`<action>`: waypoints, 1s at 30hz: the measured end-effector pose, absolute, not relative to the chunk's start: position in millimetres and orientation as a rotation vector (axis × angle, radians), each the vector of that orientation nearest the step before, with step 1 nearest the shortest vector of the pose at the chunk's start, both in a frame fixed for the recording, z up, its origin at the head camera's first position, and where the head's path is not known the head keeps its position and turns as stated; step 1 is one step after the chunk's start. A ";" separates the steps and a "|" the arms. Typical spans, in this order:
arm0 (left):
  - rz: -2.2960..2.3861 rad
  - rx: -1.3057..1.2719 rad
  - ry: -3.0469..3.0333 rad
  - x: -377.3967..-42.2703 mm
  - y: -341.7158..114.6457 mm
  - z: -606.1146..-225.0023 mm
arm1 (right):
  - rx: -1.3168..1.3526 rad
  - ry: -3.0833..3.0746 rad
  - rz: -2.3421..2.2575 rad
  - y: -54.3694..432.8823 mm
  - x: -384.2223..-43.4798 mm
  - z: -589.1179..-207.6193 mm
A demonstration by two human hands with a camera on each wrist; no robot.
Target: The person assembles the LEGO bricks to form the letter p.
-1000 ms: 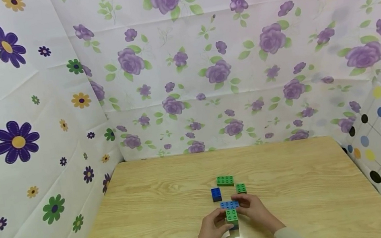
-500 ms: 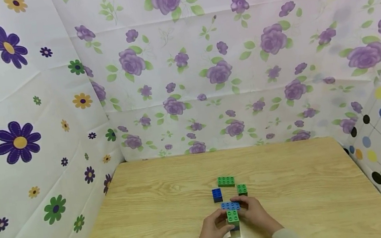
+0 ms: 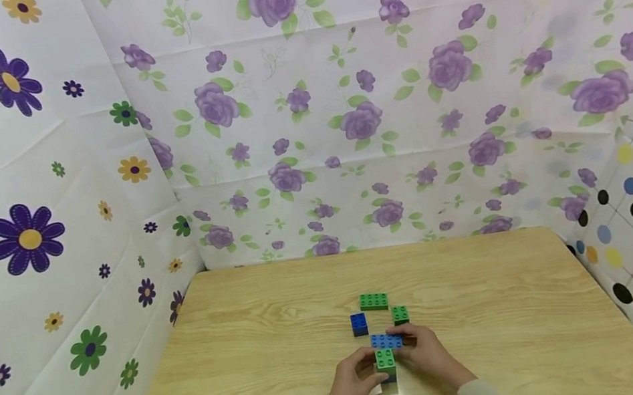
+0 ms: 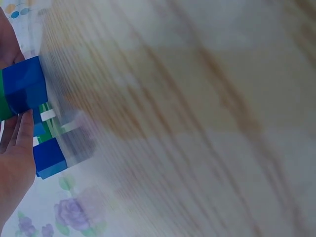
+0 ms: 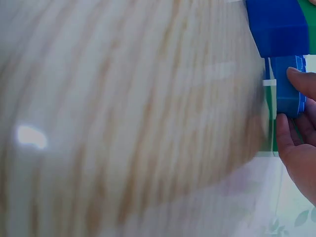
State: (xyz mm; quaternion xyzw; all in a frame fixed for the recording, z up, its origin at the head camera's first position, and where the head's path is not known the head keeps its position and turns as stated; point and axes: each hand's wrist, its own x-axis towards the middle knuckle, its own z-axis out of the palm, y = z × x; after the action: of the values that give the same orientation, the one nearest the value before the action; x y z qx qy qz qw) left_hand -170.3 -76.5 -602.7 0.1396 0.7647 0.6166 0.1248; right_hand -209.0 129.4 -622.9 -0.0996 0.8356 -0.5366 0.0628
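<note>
In the head view my left hand (image 3: 351,381) grips a small two-brick stack near the table's front, a green brick (image 3: 384,358) on top of a dark blue brick (image 4: 24,84). Just beyond it, my right hand (image 3: 426,352) pinches a long light blue brick (image 3: 386,341) by its right end, between thumb and fingers as the right wrist view shows. The green brick's far edge lies close to the light blue one; whether they touch I cannot tell.
Behind the hands on the wooden table (image 3: 253,355) stand a small dark blue brick (image 3: 359,324), a small green brick (image 3: 400,314) and a long green brick (image 3: 374,301). Patterned cloth (image 3: 294,126) hangs along the back and both sides.
The long light blue brick has shifted slightly to the right relative to the stack, with my right hand on it. My left hand and the stack stay nearly in place.
</note>
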 end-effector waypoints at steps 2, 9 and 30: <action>1.802 0.407 2.224 -170.3 -76.4 -603.4 | -0.295 2.511 -1.630 132.1 -208.4 -621.0; 1.819 0.428 2.219 -171.0 -77.0 -607.0 | -0.337 2.494 -1.659 140.6 -208.7 -610.9; 1.790 0.408 2.229 -170.8 -78.4 -604.1 | -0.500 2.376 -1.735 156.0 -200.4 -557.0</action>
State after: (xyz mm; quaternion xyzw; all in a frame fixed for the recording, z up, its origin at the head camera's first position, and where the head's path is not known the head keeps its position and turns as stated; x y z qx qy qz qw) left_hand -170.8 -78.4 -604.1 0.1401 0.7656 0.6150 0.1268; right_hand -200.4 156.0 -557.0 -0.1671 0.7937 -0.5796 0.0787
